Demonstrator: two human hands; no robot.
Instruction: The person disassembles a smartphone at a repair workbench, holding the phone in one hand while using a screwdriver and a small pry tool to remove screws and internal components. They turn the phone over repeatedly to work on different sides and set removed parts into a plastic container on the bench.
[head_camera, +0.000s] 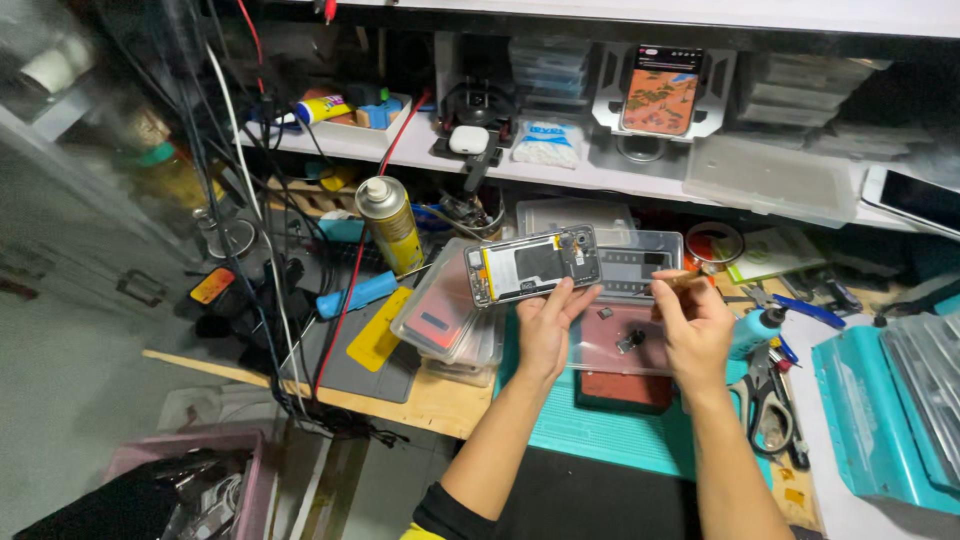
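Note:
My left hand (548, 322) holds an opened smartphone (533, 264) with its back cover off, so the battery and circuit board face me. It hovers above the bench, tilted slightly. My right hand (692, 318) is just right of it, fingertips pinched on a small brownish part (678, 282) too small to identify. Beneath both hands lies a clear plastic tray (622, 340) holding a few tiny components. A stack of phone screens (446, 320) rests to the left of the tray.
A yellow spray can (392, 224) stands at the back left amid cables. Scissors (765, 405), a small teal bottle (752, 331) and tools lie to the right, beside a teal box (870, 420). A phone on a stand (660, 90) sits on the shelf above.

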